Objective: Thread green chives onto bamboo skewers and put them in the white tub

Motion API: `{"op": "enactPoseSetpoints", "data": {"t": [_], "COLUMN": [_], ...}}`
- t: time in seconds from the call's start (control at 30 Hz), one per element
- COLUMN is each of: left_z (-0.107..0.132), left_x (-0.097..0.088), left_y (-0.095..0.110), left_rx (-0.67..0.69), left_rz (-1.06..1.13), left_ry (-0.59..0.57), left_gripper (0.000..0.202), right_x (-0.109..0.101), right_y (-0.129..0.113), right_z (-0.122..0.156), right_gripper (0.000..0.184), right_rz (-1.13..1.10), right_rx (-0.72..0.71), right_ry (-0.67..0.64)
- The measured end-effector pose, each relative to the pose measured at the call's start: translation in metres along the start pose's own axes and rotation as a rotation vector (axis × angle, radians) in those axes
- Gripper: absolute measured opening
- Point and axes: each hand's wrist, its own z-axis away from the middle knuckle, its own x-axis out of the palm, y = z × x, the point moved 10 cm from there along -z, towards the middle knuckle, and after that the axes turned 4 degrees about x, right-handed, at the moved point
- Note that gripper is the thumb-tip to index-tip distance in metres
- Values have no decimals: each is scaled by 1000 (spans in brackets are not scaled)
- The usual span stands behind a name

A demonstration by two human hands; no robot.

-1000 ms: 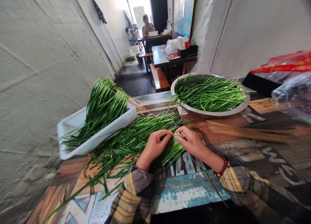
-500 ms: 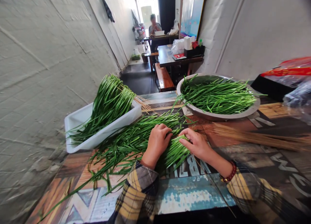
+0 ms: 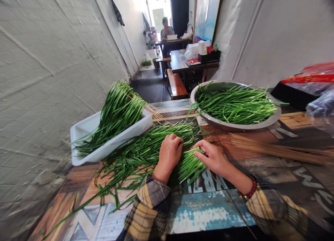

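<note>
My left hand [image 3: 170,155] lies with curled fingers on a small bunch of garlic chives [image 3: 190,164], pressing it at the table. At the pale cut ends of this bunch is my right hand [image 3: 212,157], thumb and fingers closed around the stalk ends. A thin skewer [image 3: 236,206] runs from below the right hand toward the lower right; its upper tip is hidden. Left of my hands spreads a loose pile of chives [image 3: 130,154]. More chives [image 3: 118,112], threaded on skewers [image 3: 156,114], hang over a white tray [image 3: 142,124].
A metal basin [image 3: 235,126] heaped with chives stands at the back right. Bare skewers [image 3: 276,148] lie on the patterned table [image 3: 208,213] to the right. Plastic bags [image 3: 322,105] sit at the far right. Beyond are a second table [image 3: 180,60], a bench [image 3: 177,84] and a seated person [image 3: 167,32].
Both hands stay at the bunch with almost no movement. The whole view has shifted very slightly.
</note>
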Motion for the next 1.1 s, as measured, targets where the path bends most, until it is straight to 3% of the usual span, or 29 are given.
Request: {"op": "enactPoseSetpoints", "data": {"t": [0.17,0.5,0.7,0.83,0.97,1.1], "left_z": [1,0,2,1,-1,-1], "left_x": [3,-2,3,2,-7,-8], "left_y": [1,3,4,8,8,6], "left_rx": [17,2,29,55,41,-11], "left_rz": [-19,0,6,18,116,372], "left_ry": [-40,0,-59,-43,52,83], "left_gripper": [7,20,6,10,12,11], "right_x": [0,0,0,0,-2,-5], "right_y": [0,-1,-2,-1,-1,-1], "right_z": [1,0,0,0,0,0], "right_gripper": [16,14,14,15,15,15], "right_rz": [4,5,2,-10,-11,-30], "right_rx": [-15,-27,-16,-12,-22,0], "right_ry": [5,5,6,6,14,38]}}
